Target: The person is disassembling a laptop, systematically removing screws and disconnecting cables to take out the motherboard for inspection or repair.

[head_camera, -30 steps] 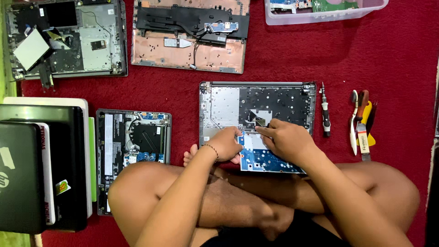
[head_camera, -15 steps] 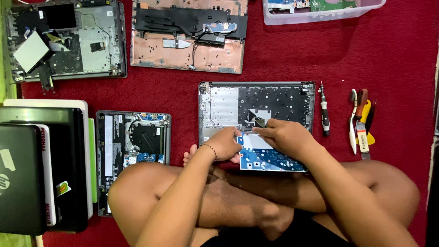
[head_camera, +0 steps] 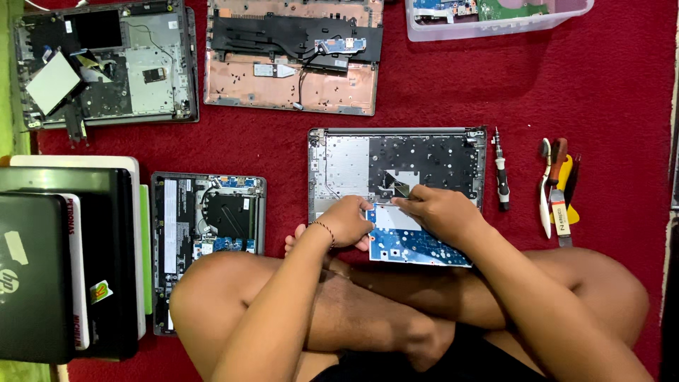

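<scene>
Still, both hands stay on the blue board.

Your opened laptop base lies at centre frame on the carpet, with both your hands on its lower edge: left hand, right hand. Right of it lies a screwdriver, then more tools. Another opened laptop lies lower left, beside a stack of laptops. Two dismantled shells sit along the top, a bin upper right.
</scene>
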